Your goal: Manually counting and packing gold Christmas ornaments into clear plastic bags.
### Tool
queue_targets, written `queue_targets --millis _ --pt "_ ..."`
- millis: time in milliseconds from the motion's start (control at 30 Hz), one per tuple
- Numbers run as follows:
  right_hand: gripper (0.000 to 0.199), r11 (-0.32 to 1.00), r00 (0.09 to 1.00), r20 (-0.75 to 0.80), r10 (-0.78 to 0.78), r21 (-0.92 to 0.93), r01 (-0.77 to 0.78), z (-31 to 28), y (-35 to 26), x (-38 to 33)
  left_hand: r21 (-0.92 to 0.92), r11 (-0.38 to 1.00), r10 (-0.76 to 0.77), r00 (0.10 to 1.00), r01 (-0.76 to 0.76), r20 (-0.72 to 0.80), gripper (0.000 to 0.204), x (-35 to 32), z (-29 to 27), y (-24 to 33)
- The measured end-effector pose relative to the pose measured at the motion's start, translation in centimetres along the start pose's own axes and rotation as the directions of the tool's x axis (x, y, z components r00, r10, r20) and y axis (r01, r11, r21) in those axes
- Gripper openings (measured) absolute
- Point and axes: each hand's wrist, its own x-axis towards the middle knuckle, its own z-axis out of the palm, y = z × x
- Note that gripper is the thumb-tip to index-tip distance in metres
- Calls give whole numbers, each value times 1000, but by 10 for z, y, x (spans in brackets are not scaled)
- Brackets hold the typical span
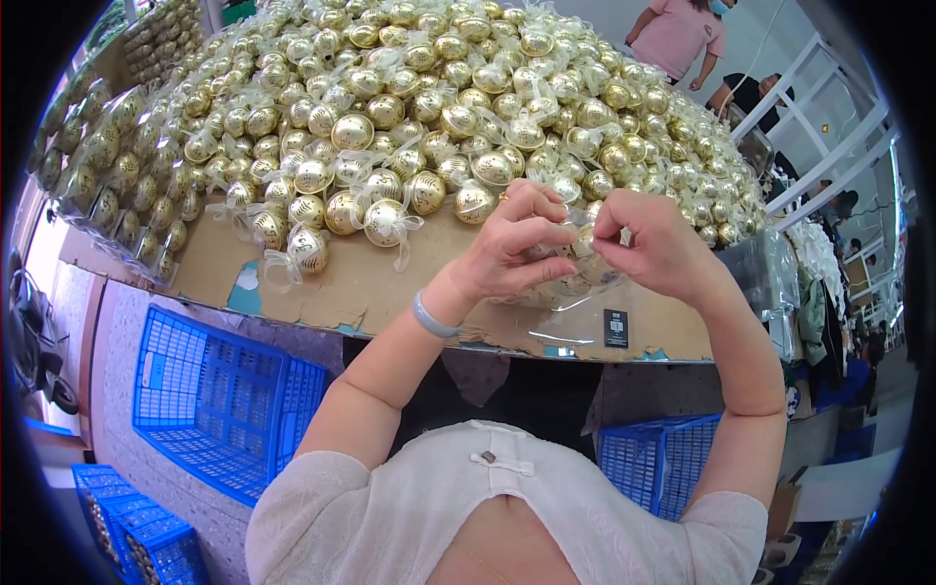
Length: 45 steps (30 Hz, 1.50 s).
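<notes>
My left hand [522, 244] and my right hand [648, 239] meet over the front of the table, fingers bent round a clear plastic package [575, 288]. Gold balls show through the film. My left fingers and thumb curl at its near left side. The thumb and forefinger of my right hand pinch its upper right part; exactly what lies between the tips is hidden. A small black label card [616, 329] sits at the package's lower right. Just beyond my hands rises a big heap of gold ball ornaments [390, 222] with dark patterns and sheer white ribbons.
Brown cardboard [409, 283] with torn edges covers the table. Clear packs of gold balls [117, 185] stand stacked at the left. Blue plastic crates [210, 400] stand on the floor, another blue crate [663, 463] below right. A person in pink [678, 39] stands beyond the heap, near a white frame [819, 127].
</notes>
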Motion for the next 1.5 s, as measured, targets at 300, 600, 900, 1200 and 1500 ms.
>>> queue_targets --millis 300,600,900,1200,1500 --pt "12 977 994 -101 -38 -212 16 7 -2 6 5 998 58 998 -58 20 29 1 1 1" --pt "14 980 957 -261 -128 -181 81 17 13 -6 78 996 47 999 -46 -13 31 -1 1 2" --pt "16 871 854 -324 -406 -421 254 33 23 -10 81 997 1 1000 1 -24 29 1 2 6" --pt "20 962 943 -197 -269 -100 254 20 36 -8 138 990 -5 995 -9 103 30 9 -2 6" --pt "31 823 764 -334 -552 -365 436 41 58 -10 150 989 11 999 -17 45 21 13 -4 -3"
